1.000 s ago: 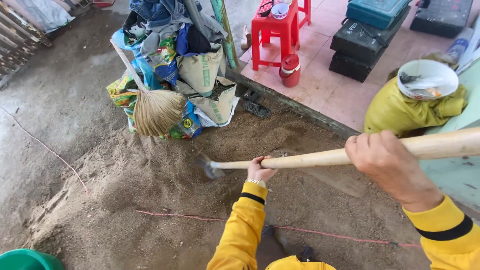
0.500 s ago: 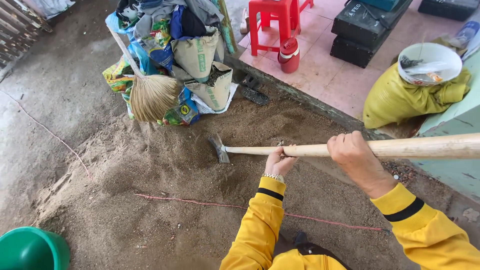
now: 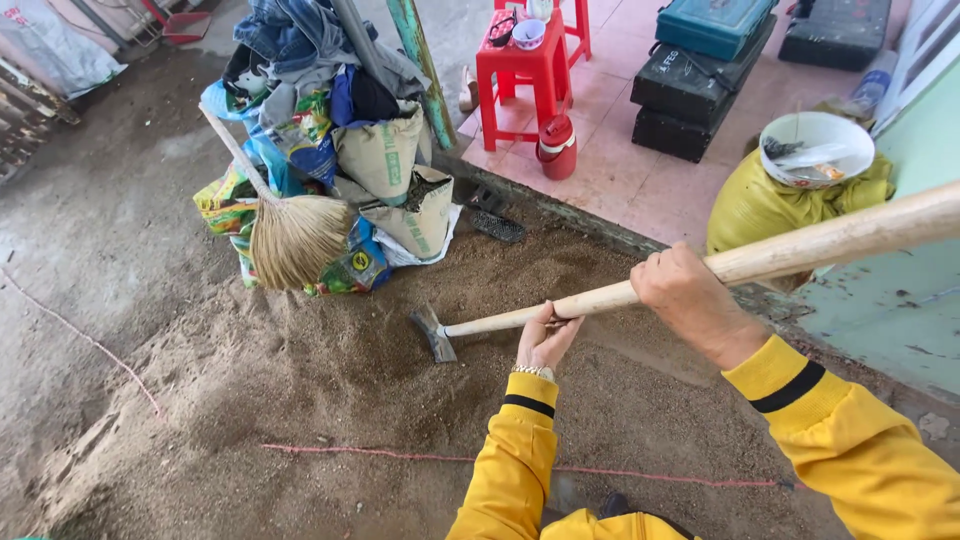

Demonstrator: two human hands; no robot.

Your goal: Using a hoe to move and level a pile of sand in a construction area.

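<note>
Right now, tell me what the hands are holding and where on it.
Both hands grip one long wooden-handled hoe. The left hand holds the handle low, near the metal blade; the right hand holds it further up, around mid-handle.

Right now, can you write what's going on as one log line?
left hand: under long pale wooden hoe handle | right hand: gripping handle higher up | dark metal blade: on brown sand pile | straw broom: beside sacks
</note>
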